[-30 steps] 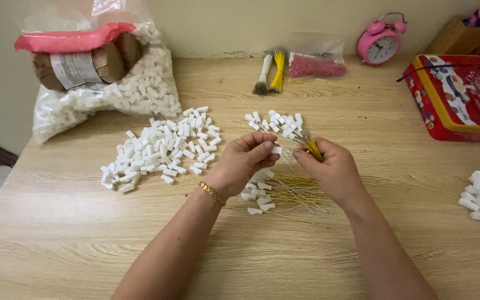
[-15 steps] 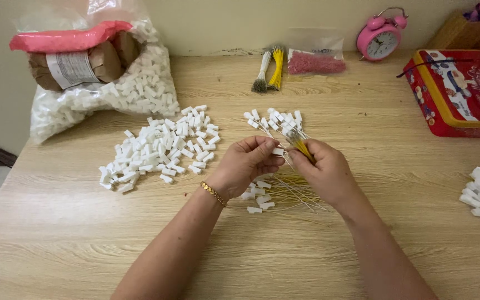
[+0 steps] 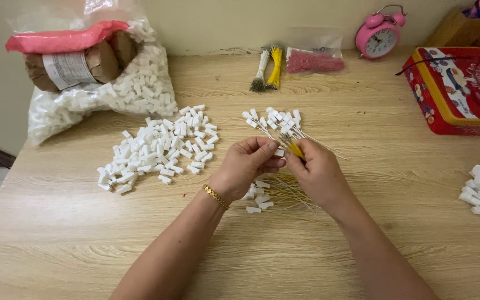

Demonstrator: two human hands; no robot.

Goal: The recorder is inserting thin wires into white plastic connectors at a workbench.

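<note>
We look down at our two bare hands meeting over a pale wooden tabletop. Our left hand, with a gold bracelet at the wrist, has its fingers curled closed and pinches a small white plastic connector piece at the fingertips. Our right hand is closed around a bundle of thin yellow-ended wires, which sticks up out of the fist; the wire tips fan out above, each capped with a white piece. The two hands touch at the fingertips, just in front of that fan.

Beneath the hands lie loose thin wires and a few white pieces. To the left sits a heap of loose small white plastic pieces, and behind it a clear plastic bag full of them. At the back edge are a bunch of white and yellow wires, a small bag of red bits and a pink alarm clock. A red tin box stands far right.
</note>
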